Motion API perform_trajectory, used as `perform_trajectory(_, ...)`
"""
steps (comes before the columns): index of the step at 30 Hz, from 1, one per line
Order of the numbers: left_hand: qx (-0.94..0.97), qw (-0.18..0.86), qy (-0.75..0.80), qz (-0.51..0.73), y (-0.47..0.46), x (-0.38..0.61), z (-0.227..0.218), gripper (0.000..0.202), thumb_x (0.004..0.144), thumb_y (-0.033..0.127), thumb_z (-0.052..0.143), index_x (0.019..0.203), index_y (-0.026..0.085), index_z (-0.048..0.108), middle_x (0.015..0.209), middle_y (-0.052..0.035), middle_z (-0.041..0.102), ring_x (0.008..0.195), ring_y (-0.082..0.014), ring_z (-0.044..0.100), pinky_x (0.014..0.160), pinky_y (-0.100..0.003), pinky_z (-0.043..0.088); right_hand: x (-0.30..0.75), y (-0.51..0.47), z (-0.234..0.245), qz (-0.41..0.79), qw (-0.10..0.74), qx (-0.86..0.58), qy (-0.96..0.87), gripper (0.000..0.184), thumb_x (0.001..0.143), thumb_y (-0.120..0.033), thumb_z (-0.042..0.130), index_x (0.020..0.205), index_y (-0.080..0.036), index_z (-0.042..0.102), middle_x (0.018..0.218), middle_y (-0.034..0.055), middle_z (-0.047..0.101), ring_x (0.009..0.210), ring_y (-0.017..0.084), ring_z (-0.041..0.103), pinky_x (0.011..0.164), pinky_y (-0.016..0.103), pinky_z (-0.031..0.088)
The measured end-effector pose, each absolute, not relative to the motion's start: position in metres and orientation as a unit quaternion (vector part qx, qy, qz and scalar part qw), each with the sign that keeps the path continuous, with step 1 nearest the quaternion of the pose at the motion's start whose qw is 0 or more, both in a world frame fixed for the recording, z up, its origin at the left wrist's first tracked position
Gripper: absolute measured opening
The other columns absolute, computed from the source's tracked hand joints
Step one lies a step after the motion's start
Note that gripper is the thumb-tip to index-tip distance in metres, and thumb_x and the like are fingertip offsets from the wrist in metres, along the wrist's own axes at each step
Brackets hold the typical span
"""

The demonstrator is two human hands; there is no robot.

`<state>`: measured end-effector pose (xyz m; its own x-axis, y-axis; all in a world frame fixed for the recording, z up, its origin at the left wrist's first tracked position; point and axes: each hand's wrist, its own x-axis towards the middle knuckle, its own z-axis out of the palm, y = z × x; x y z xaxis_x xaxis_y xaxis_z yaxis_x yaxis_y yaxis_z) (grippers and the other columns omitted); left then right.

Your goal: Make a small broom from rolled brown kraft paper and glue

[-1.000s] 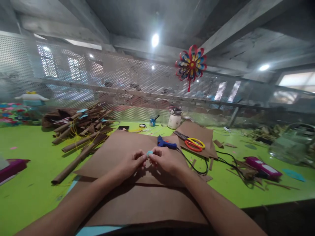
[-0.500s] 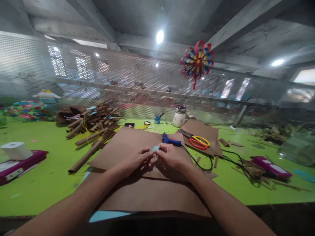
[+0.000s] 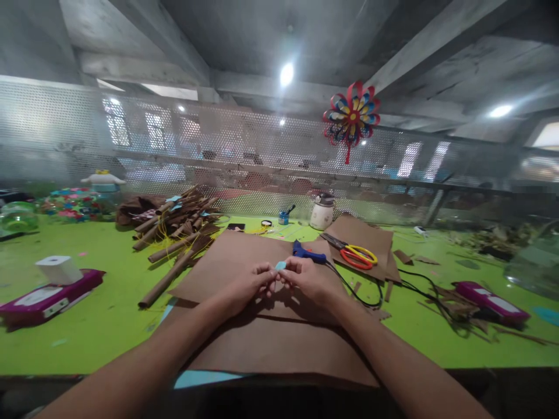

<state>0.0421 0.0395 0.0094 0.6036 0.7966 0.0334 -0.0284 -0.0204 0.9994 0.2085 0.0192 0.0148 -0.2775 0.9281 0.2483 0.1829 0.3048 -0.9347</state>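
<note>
A small light-blue paper piece (image 3: 280,266) is pinched between the fingertips of both hands, above brown paper sheets (image 3: 236,256). My left hand (image 3: 255,285) is closed on its left side, my right hand (image 3: 305,279) on its right. The fingers cover part of the piece, so its full shape is hidden. Just beyond my right hand lies a blue glue gun (image 3: 309,252), its black cord running off to the right. Scissors (image 3: 353,253) with red and yellow handles rest on another brown sheet behind it.
Rolled brown paper tubes (image 3: 174,273) with yellow string are heaped at the left. Magenta boxes (image 3: 48,299) sit on both sides of the green table (image 3: 109,343). A white jar (image 3: 322,212) and a small blue pot (image 3: 283,217) stand near the perforated screen.
The view has shifted slightly, so the surroundings appear farther right and a little lower. Both hands still hold the light-blue piece, and more of it shows above the fingertips.
</note>
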Motion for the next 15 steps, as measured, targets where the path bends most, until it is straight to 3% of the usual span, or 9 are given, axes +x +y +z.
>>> perform_trajectory(11, 0.614, 0.659, 0.297, 0.317, 0.040, 0.042, 0.014, 0.025, 0.071, 0.038, 0.058, 0.072, 0.014, 0.053, 0.059, 0.0012, 0.054, 0.048, -0.0064, 0.048, 0.047, -0.019, 0.038, 0.209, 0.023, 0.010, 0.462, 0.438, -0.403, -0.658, 0.021, 0.071, -0.035, 0.057, 0.074, -0.014, 0.055, 0.059, -0.0022, 0.053, 0.049, 0.007, 0.046, 0.049, 0.019, 0.038)
perform_trajectory(15, 0.590, 0.663, 0.308, 0.342, 0.044, 0.042, 0.009, 0.026, 0.071, 0.039, 0.058, 0.072, 0.014, 0.052, 0.057, 0.0022, 0.051, 0.046, -0.0067, 0.047, 0.046, -0.019, 0.038, 0.232, 0.040, 0.031, 0.422, 0.403, -0.489, -0.648, 0.026, 0.073, -0.033, 0.054, 0.091, -0.014, 0.055, 0.068, 0.0021, 0.059, 0.053, 0.008, 0.053, 0.052, 0.021, 0.043)
